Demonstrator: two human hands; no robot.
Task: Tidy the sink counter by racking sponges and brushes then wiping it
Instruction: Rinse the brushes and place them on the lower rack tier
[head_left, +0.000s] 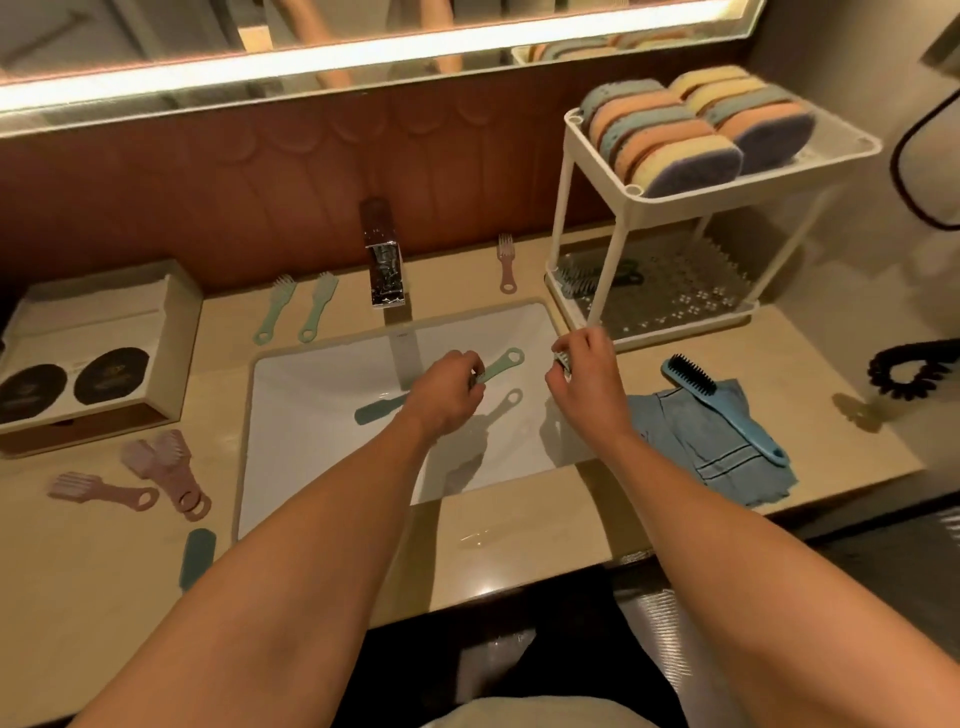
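Over the white sink (322, 395), my left hand (444, 392) grips a small green brush (501, 364) by its bristle end, handle pointing right. My right hand (584, 371) holds another small brush (562, 359), mostly hidden in the fingers, close to the white two-tier rack (571, 218). Sponges (691, 124) fill the rack's top shelf; a brush (576, 278) lies on its lower shelf. Two green brushes (296, 309) and a pink one (506, 262) lie behind the sink. Pink brushes (161, 473) lie at the left. A blue brush (722, 410) rests on a blue cloth (691, 447).
A chrome tap (384, 260) stands behind the sink. A cream box (93, 353) sits at the far left. A teal piece (376, 410) lies in the basin and another (197, 558) on the counter's front left. A black coiled cord (914, 371) lies at the right.
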